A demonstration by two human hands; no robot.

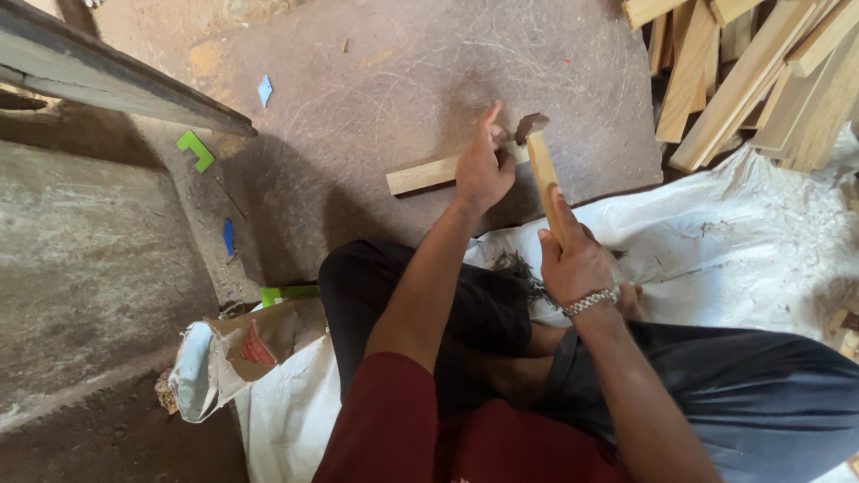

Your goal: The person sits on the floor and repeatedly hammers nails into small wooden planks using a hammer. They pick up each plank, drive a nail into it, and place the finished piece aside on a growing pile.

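The left hand presses down on a flat pale wooden strip. The right hand grips a wooden-handled hammer tight.

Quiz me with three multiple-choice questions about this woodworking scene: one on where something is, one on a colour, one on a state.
1. Where is the stack of wooden slats?
A. upper right
B. lower left
C. on the lap

2. What colour is the L-shaped piece on the floor?
A. red
B. green
C. yellow

3. How is the right hand?
A. open and empty
B. flat on the floor
C. closed around the hammer handle

A: the slats lie piled in that corner.
B: it is bright green.
C: the fingers wrap the handle, while the left hand steadies the wooden strip.
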